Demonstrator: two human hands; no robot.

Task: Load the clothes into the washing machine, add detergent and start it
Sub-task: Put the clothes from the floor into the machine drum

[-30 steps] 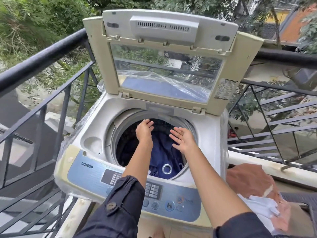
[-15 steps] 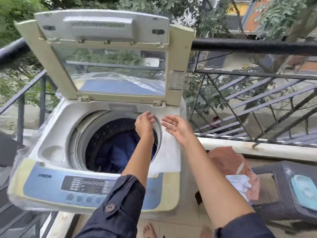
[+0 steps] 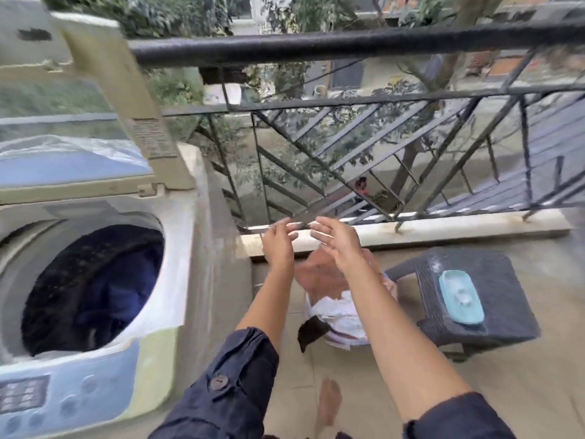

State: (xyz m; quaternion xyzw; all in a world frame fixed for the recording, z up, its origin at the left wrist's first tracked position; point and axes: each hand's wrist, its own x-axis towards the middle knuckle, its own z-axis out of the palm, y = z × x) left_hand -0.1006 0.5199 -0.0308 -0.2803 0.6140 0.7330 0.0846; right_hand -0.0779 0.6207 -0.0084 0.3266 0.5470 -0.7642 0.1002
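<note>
White-and-blue top-loading washing machine [image 3: 177, 248], cream lid [image 3: 120, 99] up, dark navy clothes [image 3: 117, 289] inside its drum. Left hand [image 3: 278, 239] and right hand [image 3: 338, 242] right of the machine, close together, fingers loosely spread, holding nothing. Below them, right of the machine: pile of rust-orange and white laundry [image 3: 319, 277] on the floor. Farther right, dark wicker stool [image 3: 493, 274] with teal soap dish [image 3: 460, 296] on top.

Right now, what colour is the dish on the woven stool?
Pale turquoise; the dish lies on the dark grey stool, clearest in the head view.
</note>
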